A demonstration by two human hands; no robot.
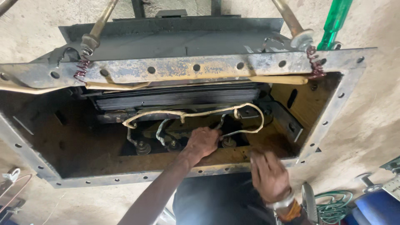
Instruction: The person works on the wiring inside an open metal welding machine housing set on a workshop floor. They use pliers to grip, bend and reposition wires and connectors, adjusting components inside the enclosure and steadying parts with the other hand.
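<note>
I look down into an open rusty metal tank (125,178) with a bolt-hole flange. Inside lies a dark laminated core (175,98), and sleeved wires run down to terminal studs (143,146). My left hand (204,141) reaches into the tank with its fingers closed on the end of a white sleeved wire (196,113), beside a stud. My right hand (268,175) is blurred and sits at the tank's near rim, fingers spread and holding nothing. A band is on that wrist.
A rusty drilled crossbar (187,68) spans the tank top, with copper wire coils (82,68) at both ends. A green tool handle (335,21) stands at the top right. A green wire bundle (333,204) and a blue object (377,208) lie on the concrete floor.
</note>
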